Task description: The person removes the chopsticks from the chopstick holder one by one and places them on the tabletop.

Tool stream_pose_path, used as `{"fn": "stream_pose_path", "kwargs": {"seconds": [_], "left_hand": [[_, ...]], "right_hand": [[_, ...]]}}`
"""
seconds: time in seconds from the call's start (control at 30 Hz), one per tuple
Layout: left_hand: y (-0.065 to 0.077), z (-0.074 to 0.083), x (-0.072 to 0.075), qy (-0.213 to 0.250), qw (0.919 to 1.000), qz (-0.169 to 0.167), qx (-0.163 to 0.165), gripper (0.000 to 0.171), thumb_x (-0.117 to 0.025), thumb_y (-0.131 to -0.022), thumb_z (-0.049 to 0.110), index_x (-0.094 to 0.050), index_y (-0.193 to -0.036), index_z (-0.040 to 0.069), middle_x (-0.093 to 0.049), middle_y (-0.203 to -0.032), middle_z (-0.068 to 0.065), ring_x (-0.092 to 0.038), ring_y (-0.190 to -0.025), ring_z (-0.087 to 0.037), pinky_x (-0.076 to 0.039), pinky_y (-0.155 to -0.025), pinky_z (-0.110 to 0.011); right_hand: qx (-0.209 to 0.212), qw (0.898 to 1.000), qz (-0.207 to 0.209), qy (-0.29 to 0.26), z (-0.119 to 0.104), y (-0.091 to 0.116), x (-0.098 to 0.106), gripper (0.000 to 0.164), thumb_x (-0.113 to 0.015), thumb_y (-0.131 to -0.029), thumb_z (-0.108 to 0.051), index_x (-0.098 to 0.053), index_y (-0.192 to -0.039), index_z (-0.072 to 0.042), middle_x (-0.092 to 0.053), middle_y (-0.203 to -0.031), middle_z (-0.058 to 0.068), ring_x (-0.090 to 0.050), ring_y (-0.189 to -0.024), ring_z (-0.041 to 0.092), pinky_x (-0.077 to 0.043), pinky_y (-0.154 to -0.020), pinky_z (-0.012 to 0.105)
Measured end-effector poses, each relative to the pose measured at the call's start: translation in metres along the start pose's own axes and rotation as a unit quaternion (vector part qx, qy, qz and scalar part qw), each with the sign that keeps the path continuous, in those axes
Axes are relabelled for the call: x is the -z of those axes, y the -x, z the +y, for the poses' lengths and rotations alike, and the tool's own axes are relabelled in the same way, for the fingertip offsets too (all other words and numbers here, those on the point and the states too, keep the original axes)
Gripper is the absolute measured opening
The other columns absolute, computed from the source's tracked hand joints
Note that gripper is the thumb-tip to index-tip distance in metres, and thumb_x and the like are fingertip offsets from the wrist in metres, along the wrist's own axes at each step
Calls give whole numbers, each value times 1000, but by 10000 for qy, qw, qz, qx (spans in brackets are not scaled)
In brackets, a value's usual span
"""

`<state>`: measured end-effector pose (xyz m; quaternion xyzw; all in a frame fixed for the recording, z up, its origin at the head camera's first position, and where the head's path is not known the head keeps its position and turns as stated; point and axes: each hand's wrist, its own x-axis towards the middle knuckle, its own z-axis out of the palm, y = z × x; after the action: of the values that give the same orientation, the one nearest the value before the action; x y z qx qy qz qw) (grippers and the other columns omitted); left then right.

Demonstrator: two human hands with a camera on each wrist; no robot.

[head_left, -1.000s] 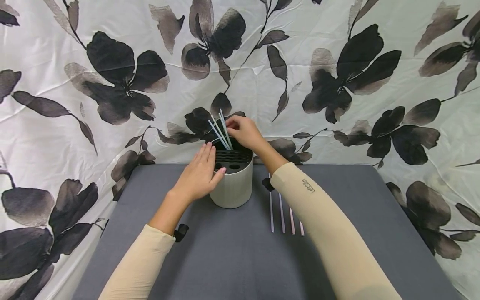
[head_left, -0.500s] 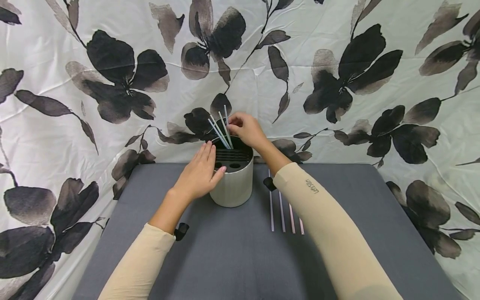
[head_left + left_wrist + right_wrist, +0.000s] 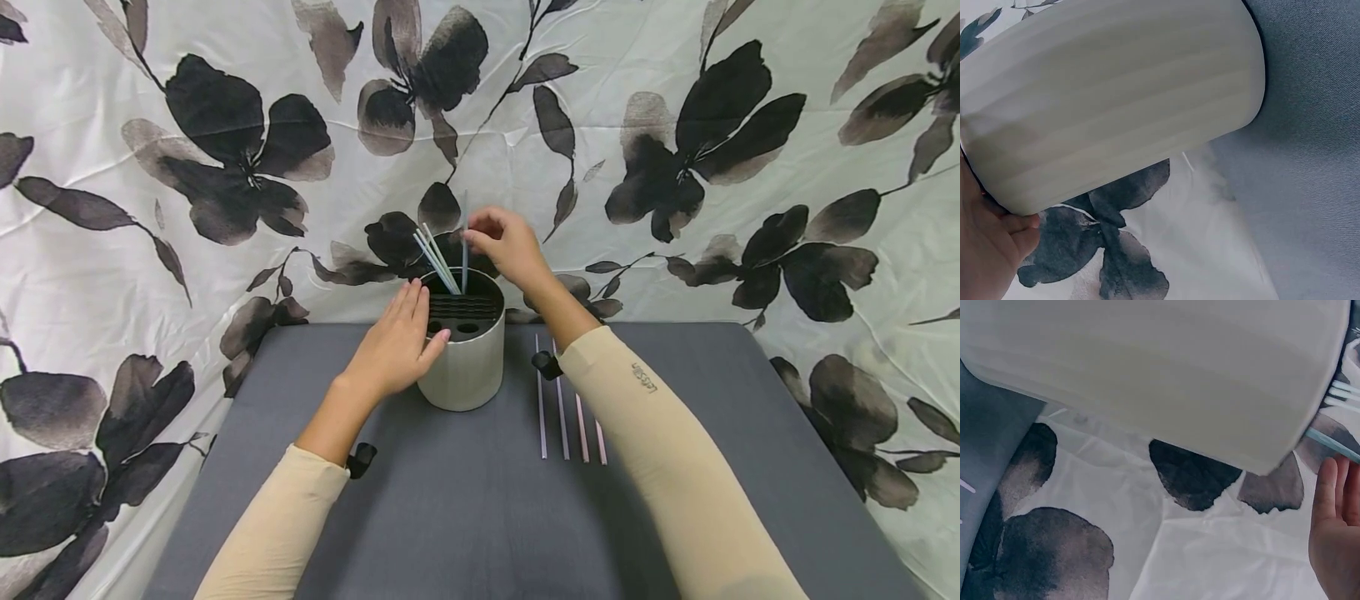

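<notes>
One slender pale blue stick (image 3: 465,271) stands nearly upright at the far part of a round, off-white holder (image 3: 462,375), its lower end down inside the far compartment; whether it touches the bottom is hidden. The right hand (image 3: 510,248) pinches this stick near its upper part between thumb and fingertips, above the far right of the rim, with the other fingers bent.

Just left of that stick, a cluster of pale sticks (image 3: 441,265) leans to the left out of the same compartment. Nearer in the holder, a black insert (image 3: 487,327) has a row of narrow slots, then round holes.

The left hand (image 3: 393,342) is flat and extended, grasping nothing: its straight fingers rest against the holder's left rim, and the thumb spreads right, towards the near side.

To the right of the holder, two lilac sticks (image 3: 542,421) and two pink sticks (image 3: 582,433) lie side by side on the grey table (image 3: 465,517), partly under the right sleeve (image 3: 667,450). Behind the table's far edge hangs a white cloth (image 3: 517,158) with dark flowers.
</notes>
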<state>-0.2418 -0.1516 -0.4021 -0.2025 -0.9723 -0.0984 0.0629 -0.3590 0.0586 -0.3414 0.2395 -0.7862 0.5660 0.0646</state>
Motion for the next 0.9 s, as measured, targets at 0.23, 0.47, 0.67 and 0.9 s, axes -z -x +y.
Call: {"fn": "stream_pose_path", "kwargs": {"seconds": [0.23,0.47,0.67,0.9], "left_hand": [[3,1,1,39,10000,-9,-50,82,-33,-109,52,-19,-161,-9,-10,-171,-27,-6,-161,-39,-15,-130,-51],[6,1,3,52,9999,-9,-89,81,-33,-109,51,-18,-161,-9,-11,-170,-28,-6,-161,-39,-15,-130,-51],[8,2,4,100,9999,16,-124,81,-35,-108,50,-19,-160,-10,-13,-170,-28,-7,-160,-40,-15,-130,-52],[11,2,5,63,9998,-2,-179,81,-35,-108,50,-19,-160,-10,-14,-169,-29,-8,-160,-41,-16,-130,-53]], "right_hand": [[271,9960,429,-730,-14,5,20,14,-70,-98,-9,-68,-109,0,-69,-98,5,-71,-91,21,-62,-90,45],[433,9861,801,-1391,-34,13,46,11,-71,-97,-5,-66,-105,0,-69,-96,6,-72,-89,16,-64,-84,33],[560,9808,1160,-1462,-45,23,66,11,-72,-96,-5,-66,-105,-4,-67,-99,7,-74,-89,18,-63,-82,31],[516,9723,1554,-1670,-52,39,89,12,-74,-95,-5,-67,-104,-4,-70,-100,8,-74,-89,19,-63,-80,28]]}}
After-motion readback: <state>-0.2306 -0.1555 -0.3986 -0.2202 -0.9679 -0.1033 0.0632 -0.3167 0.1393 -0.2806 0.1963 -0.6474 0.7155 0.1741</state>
